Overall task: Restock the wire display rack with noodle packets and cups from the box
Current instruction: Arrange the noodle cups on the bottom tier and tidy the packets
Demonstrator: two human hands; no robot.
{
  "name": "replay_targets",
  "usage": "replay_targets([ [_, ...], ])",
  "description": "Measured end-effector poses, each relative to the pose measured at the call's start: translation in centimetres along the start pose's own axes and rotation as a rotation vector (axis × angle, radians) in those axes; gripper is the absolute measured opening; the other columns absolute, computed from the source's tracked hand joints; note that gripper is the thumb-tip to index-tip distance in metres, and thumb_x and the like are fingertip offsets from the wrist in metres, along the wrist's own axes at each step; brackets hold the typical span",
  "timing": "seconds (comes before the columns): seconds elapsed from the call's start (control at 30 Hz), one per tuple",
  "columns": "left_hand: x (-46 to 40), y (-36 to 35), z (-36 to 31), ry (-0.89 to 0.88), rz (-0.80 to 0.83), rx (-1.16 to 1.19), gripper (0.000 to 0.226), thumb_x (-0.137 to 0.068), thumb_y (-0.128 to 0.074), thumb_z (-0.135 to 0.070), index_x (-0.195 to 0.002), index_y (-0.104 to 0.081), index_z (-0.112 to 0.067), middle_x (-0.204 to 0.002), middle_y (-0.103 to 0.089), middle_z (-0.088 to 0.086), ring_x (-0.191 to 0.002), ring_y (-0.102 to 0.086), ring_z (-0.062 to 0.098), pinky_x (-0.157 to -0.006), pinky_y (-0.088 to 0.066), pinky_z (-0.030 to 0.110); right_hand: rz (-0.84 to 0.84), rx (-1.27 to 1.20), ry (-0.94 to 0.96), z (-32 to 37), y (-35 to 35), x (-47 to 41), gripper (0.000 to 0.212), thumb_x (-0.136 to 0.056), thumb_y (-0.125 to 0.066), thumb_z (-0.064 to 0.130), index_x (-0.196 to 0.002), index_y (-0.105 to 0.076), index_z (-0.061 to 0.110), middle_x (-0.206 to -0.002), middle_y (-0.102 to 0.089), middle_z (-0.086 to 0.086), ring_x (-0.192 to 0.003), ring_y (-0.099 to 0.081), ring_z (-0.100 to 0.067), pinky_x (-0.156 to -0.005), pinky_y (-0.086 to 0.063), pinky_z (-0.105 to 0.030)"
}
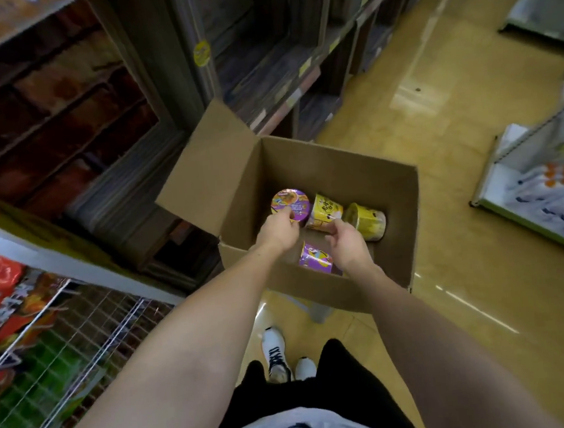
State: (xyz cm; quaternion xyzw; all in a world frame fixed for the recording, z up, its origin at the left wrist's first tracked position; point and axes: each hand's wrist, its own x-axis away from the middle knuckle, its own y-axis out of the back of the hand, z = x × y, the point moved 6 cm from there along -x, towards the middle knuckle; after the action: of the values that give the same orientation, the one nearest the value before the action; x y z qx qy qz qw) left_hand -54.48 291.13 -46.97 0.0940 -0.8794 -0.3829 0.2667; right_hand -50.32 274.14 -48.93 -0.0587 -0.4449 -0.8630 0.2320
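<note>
An open cardboard box (pixel 406 224) stands on the floor ahead of me with several noodle cups inside. My left hand (pixel 277 232) grips an upright purple cup (pixel 290 203) at its near rim. Beside it lies a yellow cup (pixel 326 210) on its side, and my right hand (pixel 347 244) reaches over it with curled fingers that touch its lower edge. A second yellow cup (pixel 369 222) lies to the right. Another purple cup (pixel 315 257) sits between my wrists, partly hidden. The wire display rack (pixel 91 333) with red and green packets is at my lower left.
Dark wooden shelving (pixel 149 89) runs along the left and behind the box. A white shelf unit (pixel 535 190) with bottles stands on the right across the yellow floor aisle (pixel 436 134). My shoes (pixel 278 352) are just short of the box.
</note>
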Motion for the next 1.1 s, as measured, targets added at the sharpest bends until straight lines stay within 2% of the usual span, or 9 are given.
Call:
replay_targets([
  [0.13,-2.3,-1.5,-0.3,-0.056,0.076,-0.036,0.023,-0.101,-0.049,-0.023,-0.119,-0.056,-0.01,-0.112,-0.066,0.016,-0.104,-0.061,0.036,-0.085,-0.05,0.04,0.009,0.001,-0.066,-1.8,-0.4,-1.7,0.03,-0.1,-0.053,0.014,-0.13,-0.058,0.009,-0.127,-0.063,-0.013,-0.114,-0.061,-0.031,-0.1,-0.05,-0.042],
  [0.3,-4.5,-3.8,1.6,-0.01,0.171,-0.039,0.021,-0.1,-0.049,-0.019,-0.117,-0.059,-0.012,-0.117,-0.067,0.014,-0.107,-0.062,0.033,-0.093,-0.051,0.042,0.084,0.0,-0.146,-3.5,-2.8,-3.6,0.025,-0.099,-0.057,0.016,-0.123,-0.061,0.011,-0.12,-0.065,-0.011,-0.108,-0.062,-0.029,-0.096,-0.051,-0.042],
  [0.5,-7.9,-6.6,4.0,0.145,0.235,-0.02,0.022,-0.098,-0.051,-0.017,-0.115,-0.064,-0.013,-0.12,-0.067,0.013,-0.112,-0.061,0.032,-0.093,-0.049,0.035,0.192,0.028,-0.189,-5.7,-6.7,-6.7,0.018,-0.097,-0.06,0.015,-0.114,-0.061,0.008,-0.114,-0.065,-0.016,-0.106,-0.062,-0.035,-0.093,-0.051,-0.042],
  [0.63,-9.5,-9.1,5.4,0.313,0.245,0.073,0.029,-0.099,-0.048,-0.011,-0.121,-0.067,-0.009,-0.127,-0.065,0.014,-0.121,-0.057,0.032,-0.095,-0.043,0.028,0.271,0.068,-0.186,-7.5,-9.1,-8.7,0.026,-0.095,-0.063,0.014,-0.119,-0.06,0.005,-0.122,-0.061,-0.018,-0.116,-0.056,-0.036,-0.097,-0.044,-0.038],
  [0.73,-10.5,-12.4,6.3,0.395,0.328,0.154,0.036,-0.103,-0.043,-0.008,-0.134,-0.061,-0.005,-0.139,-0.059,0.015,-0.129,-0.053,0.032,-0.101,-0.04,0.027,0.275,0.051,-0.255,-9.3,-10.3,-10.2,0.035,-0.094,-0.065,0.015,-0.127,-0.058,0.005,-0.127,-0.056,-0.018,-0.119,-0.054,-0.037,-0.102,-0.042,-0.038],
  [0.87,-11.3,-15.9,7.3,0.517,0.383,0.278,0.035,-0.103,-0.044,-0.01,-0.134,-0.059,-0.007,-0.133,-0.063,0.016,-0.119,-0.06,0.032,-0.097,-0.047,0.031,0.418,0.036,-0.313,-10.8,-12.5,-10.8,0.051,-0.095,-0.064,0.014,-0.144,-0.05,0.009,-0.142,-0.05,-0.019,-0.129,-0.049,-0.036,-0.108,-0.037,-0.035],
  [0.93,-11.6,-17.5,7.5,0.579,0.409,0.356,0.039,-0.104,-0.043,-0.01,-0.142,-0.052,-0.008,-0.136,-0.06,0.015,-0.122,-0.059,0.031,-0.098,-0.048,0.032,0.475,0.029,-0.329,-11.6,-13.2,-11.1,0.056,-0.096,-0.062,0.014,-0.149,-0.045,0.009,-0.149,-0.046,-0.017,-0.135,-0.046,-0.033,-0.111,-0.032,-0.032],
  [1.0,-11.9,-18.7,8.0,0.625,0.425,0.437,0.043,-0.104,-0.043,-0.009,-0.147,-0.046,-0.008,-0.137,-0.059,0.014,-0.119,-0.062,0.031,-0.093,-0.051,0.033,0.509,0.015,-0.333,-12.1,-13.9,-11.3,0.059,-0.095,-0.063,0.012,-0.15,-0.042,0.01,-0.152,-0.044,-0.015,-0.137,-0.044,-0.031,-0.112,-0.03,-0.031],
  [1.1,-12.2,-19.3,8.1,0.673,0.427,0.56,0.042,-0.103,-0.045,-0.006,-0.144,-0.047,-0.01,-0.128,-0.064,0.017,-0.091,-0.069,0.026,-0.074,-0.057,0.033,0.554,0.029,-0.319,-12.0,-14.8,-11.4,0.066,-0.094,-0.067,0.012,-0.153,-0.039,0.014,-0.16,-0.033,-0.012,-0.143,-0.038,-0.032,-0.116,-0.028,-0.032],
])
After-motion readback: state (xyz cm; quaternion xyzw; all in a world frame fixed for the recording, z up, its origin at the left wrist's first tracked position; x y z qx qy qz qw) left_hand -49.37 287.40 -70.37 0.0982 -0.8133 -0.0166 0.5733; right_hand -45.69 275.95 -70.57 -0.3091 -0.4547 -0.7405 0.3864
